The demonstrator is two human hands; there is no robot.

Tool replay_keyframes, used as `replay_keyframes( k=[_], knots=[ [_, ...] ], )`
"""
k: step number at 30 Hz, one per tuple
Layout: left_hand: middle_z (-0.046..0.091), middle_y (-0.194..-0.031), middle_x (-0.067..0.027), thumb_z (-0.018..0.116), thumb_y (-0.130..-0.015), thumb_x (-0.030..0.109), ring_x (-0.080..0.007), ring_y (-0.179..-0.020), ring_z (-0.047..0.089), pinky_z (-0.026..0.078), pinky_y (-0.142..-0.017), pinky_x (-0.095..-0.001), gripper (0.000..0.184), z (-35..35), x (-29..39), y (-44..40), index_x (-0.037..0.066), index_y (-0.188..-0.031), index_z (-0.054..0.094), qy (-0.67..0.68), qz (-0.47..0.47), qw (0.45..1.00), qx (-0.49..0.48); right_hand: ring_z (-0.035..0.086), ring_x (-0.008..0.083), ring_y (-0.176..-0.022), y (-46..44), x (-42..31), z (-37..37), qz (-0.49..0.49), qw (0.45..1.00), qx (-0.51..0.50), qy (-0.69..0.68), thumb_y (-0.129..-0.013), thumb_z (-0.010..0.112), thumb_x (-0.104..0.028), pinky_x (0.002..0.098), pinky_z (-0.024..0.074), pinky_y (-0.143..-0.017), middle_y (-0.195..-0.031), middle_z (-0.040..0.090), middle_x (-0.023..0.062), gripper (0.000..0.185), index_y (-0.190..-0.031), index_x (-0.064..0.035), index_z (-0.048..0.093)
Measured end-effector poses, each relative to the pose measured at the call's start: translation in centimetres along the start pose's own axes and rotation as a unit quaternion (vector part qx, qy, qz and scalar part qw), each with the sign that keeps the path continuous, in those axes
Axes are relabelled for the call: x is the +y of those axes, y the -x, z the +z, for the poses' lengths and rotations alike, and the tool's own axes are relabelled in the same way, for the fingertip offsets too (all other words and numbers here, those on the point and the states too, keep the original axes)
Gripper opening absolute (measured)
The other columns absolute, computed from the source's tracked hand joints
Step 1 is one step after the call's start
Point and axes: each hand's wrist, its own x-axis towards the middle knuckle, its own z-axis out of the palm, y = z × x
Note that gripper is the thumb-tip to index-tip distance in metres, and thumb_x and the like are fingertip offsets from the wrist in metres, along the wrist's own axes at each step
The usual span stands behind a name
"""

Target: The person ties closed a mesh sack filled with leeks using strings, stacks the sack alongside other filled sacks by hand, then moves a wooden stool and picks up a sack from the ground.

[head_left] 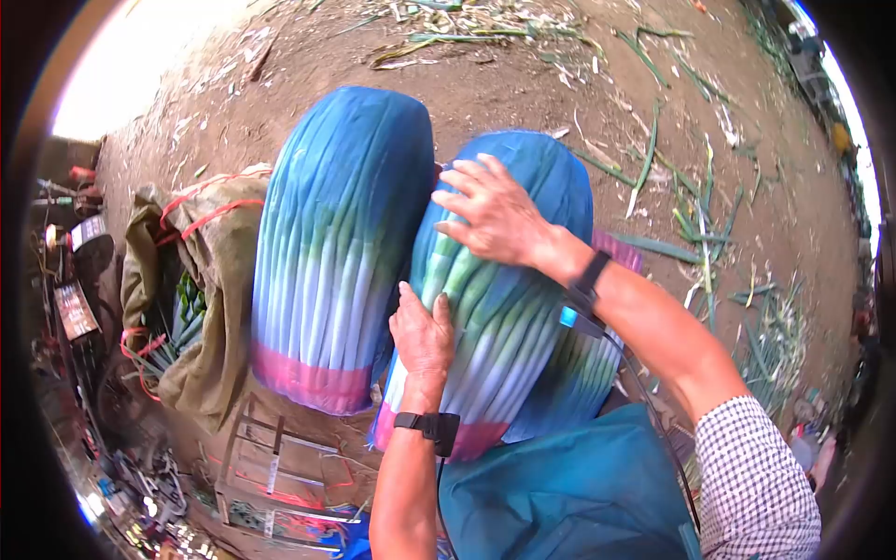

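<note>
Two long bundles of leeks wrapped in blue film with pink ends lie side by side. The left bundle (341,233) has no hand on it. On the right bundle (504,327), my right hand (490,210) rests near the blue upper part, its fingers spread. My left hand (422,331) lies against the left edge of the same bundle, lower down, with thumb and fingers apart. Part of another wrapped bundle (574,383) shows beneath and to the right, partly hidden by the right bundle.
A brown cloth sack (215,317) with red cords and green leaves stands at the left. Below it is a metal frame (275,467). Tools and clutter line the left edge. Loose leek leaves (644,159) litter the dirt floor. Teal cloth (569,485) covers my lap.
</note>
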Motion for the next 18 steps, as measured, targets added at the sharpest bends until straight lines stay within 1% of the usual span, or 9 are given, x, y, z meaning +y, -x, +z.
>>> replay_keyframes(
  k=[2, 3, 5, 6, 9, 10, 11, 13, 18],
  knots=[
    [0.058, -0.117, -0.0278, 0.059, -0.093, 0.042, -0.0385, -0.105, 0.057, 0.04, -0.094, -0.0491, 0.074, 0.8, -0.8, -0.1, -0.015, -0.136, 0.038, 0.016, -0.027, 0.999, -0.01, 0.05, 0.0342, -0.124, -1.9, 0.5, 2.9, -0.021, 0.998, -0.061, 0.009, -0.091, 0.059, -0.039, 0.0522, 0.0316, -0.11, -0.121, 0.061, 0.0145, 0.039, -0.113, -0.0071, 0.067],
    [0.057, -0.118, -0.0275, 0.06, -0.092, 0.042, -0.0383, -0.106, 0.056, 0.04, -0.094, -0.0492, 0.075, 1.3, -0.1, -1.3, -0.015, -0.136, 0.038, 0.015, -0.005, 1.0, 0.017, 0.05, 0.0337, -0.124, 0.2, 0.3, 3.7, 0.026, 0.988, -0.147, 0.032, -0.091, 0.058, -0.034, 0.0516, 0.0314, -0.11, -0.121, 0.061, 0.014, 0.034, -0.109, -0.0071, 0.068],
    [0.054, -0.121, -0.0268, 0.062, -0.09, 0.041, -0.0379, -0.109, 0.054, 0.04, -0.095, -0.0493, 0.076, 1.1, -0.1, 0.0, -0.014, -0.136, 0.037, -0.016, 0.034, 0.999, 0.019, 0.05, 0.0332, -0.124, 2.1, -0.1, 6.1, 0.052, 0.995, -0.067, 0.057, -0.09, 0.057, -0.029, 0.0504, 0.031, -0.111, -0.121, 0.062, 0.0132, 0.03, -0.105, -0.007, 0.068],
    [0.054, -0.121, -0.0253, 0.058, -0.092, 0.038, -0.0389, -0.112, 0.051, 0.037, -0.099, -0.0499, 0.072, 1.7, -0.5, -0.6, -0.012, -0.139, 0.035, 0.005, 0.018, 1.0, -0.006, 0.05, 0.0318, -0.123, 2.0, 0.1, 6.7, 0.053, 0.994, -0.065, 0.076, -0.088, 0.057, -0.027, 0.0493, 0.0309, -0.111, -0.12, 0.062, 0.0122, 0.027, -0.102, -0.007, 0.068],
    [0.052, -0.125, -0.0248, 0.061, -0.09, 0.037, -0.0395, -0.116, 0.049, 0.034, -0.102, -0.0539, 0.073, 0.4, -0.6, -2.2, -0.01, -0.14, 0.036, -0.01, 0.001, 1.0, 0.025, 0.051, 0.0303, -0.123, 0.1, 0.5, 7.3, 0.054, 0.992, -0.08, 0.076, -0.088, 0.057, -0.024, 0.0489, 0.0316, -0.111, -0.12, 0.063, 0.0117, 0.026, -0.104, -0.0073, 0.068],
    [0.048, -0.134, -0.0249, 0.063, -0.089, 0.038, -0.0406, -0.125, 0.044, 0.028, -0.107, -0.0561, 0.076, -0.6, -0.3, -2.0, -0.009, -0.141, 0.035, -0.031, -0.011, 0.999, 0.036, 0.051, 0.0295, -0.123, -0.2, 0.4, 7.3, 0.052, 0.993, -0.078, 0.07, -0.088, 0.058, -0.024, 0.0485, 0.0319, -0.111, -0.119, 0.063, 0.0113, 0.026, -0.104, -0.0078, 0.069],
    [0.041, -0.143, -0.0256, 0.063, -0.089, 0.04, -0.042, -0.135, 0.035, 0.023, -0.113, -0.055, 0.077, -0.6, 0.4, -0.5, -0.008, -0.142, 0.035, -0.038, -0.012, 0.999, 0.029, 0.051, 0.0302, -0.122, -0.1, 0.5, 7.6, 0.041, 0.993, -0.08, 0.081, -0.089, 0.057, -0.024, 0.0491, 0.032, -0.11, -0.118, 0.064, 0.0116, 0.027, -0.105, -0.0079, 0.07],
    [0.033, -0.151, -0.0261, 0.061, -0.09, 0.044, -0.043, -0.142, 0.026, 0.017, -0.117, -0.0538, 0.079, -1.2, 1.6, 3.4, -0.008, -0.143, 0.035, 0.009, 0.001, 0.999, -0.032, 0.052, 0.0301, -0.122, -0.1, 0.2, 7.5, 0.032, 0.99, -0.095, 0.101, -0.09, 0.056, -0.024, 0.0486, 0.032, -0.11, -0.119, 0.064, 0.0119, 0.027, -0.104, -0.0071, 0.071],
    [0.024, -0.156, -0.0247, 0.058, -0.09, 0.048, -0.0411, -0.146, 0.019, 0.014, -0.119, -0.0513, 0.082, 1.3, -0.6, 4.3, -0.007, -0.145, 0.032, 0.016, 0.019, 0.999, -0.036, 0.052, 0.0288, -0.122, -0.3, 0.5, 9.1, 0.028, 0.989, -0.09, 0.114, -0.092, 0.054, -0.025, 0.0474, 0.0328, -0.109, -0.12, 0.064, 0.0124, 0.03, -0.107, -0.0054, 0.07]
  ],
)
